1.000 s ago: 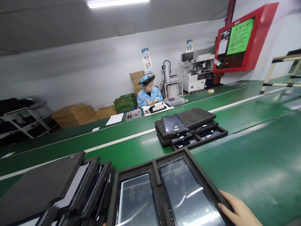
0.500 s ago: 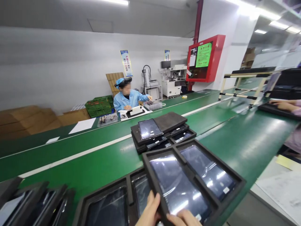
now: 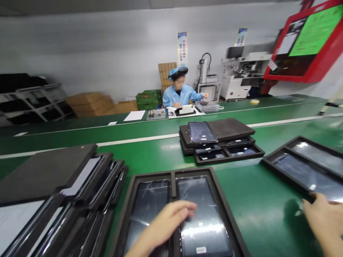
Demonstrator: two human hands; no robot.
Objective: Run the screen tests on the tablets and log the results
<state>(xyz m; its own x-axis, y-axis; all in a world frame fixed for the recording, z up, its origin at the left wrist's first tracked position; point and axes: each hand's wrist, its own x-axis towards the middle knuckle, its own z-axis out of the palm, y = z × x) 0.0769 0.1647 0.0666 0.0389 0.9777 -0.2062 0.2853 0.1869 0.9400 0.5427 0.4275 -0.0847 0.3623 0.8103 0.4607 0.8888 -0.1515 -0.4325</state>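
My left hand [image 3: 171,217] is over a black tray [image 3: 173,185] in front of me, fingers stretched out and holding nothing. Two glossy tablet-sized screens in clear film lie in that tray, and the hand partly covers the right screen [image 3: 200,210]. Whether it touches the film I cannot tell. At the right, my right hand [image 3: 323,214] has its fingers closed on the near corner of a second black tray [image 3: 292,184]. This tray also carries two screens and is tilted, with a dark shadow below it on the green surface.
Stacked black trays [image 3: 48,171] with screens and white sheets stand at the left. Another stack [image 3: 230,130] lies ahead, a loose screen on top. Across the green belt [image 3: 152,153], a person in blue [image 3: 174,96] sits working. A red cabinet [image 3: 273,60] hangs at upper right.
The held tray has moved right, away from over the other tray. My left hand has let go of it and moved over the tray beneath. The view has turned left.
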